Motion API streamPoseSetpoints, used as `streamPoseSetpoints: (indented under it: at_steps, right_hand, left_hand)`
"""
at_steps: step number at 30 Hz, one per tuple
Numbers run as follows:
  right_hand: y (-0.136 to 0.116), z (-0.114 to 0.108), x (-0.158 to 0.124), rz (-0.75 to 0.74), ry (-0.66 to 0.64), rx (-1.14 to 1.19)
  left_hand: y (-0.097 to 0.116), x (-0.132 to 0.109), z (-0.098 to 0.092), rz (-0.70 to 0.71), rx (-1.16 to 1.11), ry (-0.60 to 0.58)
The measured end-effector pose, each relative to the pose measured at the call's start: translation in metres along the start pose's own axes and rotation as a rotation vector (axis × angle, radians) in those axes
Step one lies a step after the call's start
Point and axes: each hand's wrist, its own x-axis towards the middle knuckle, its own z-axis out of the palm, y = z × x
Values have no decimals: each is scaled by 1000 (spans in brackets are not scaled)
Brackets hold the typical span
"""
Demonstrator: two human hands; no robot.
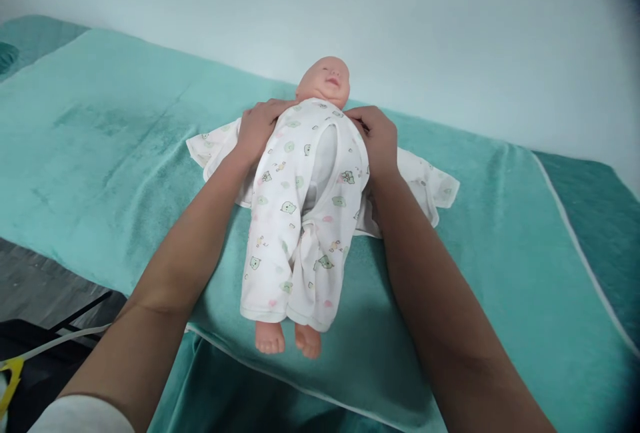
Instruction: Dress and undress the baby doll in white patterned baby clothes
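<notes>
Centre: left hand (261, 127) and right hand (379, 136) flank a pink bald doll (324, 79) in white printed cloth trousers (280, 219); grips partly hidden, closure cannot be told.

Head-worn view, facing forward-down, seemingly near

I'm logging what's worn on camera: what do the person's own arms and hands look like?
The left hand and right hand are ungloved, no ring or watch visible. A plain white sleeve shows on the left arm; none shows on the right arm.
</notes>
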Motion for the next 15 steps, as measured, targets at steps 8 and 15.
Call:
streamPoseSetpoints:
  at_steps: [8,15]
  right_hand:
    - [-14,-8,-30,-34,-37,22]
    - [-35,-13,-70,408,169,-34]
  left_hand:
    - [-5,-32,-5,80,44,26]
    - [7,-76,-6,92,75,65]
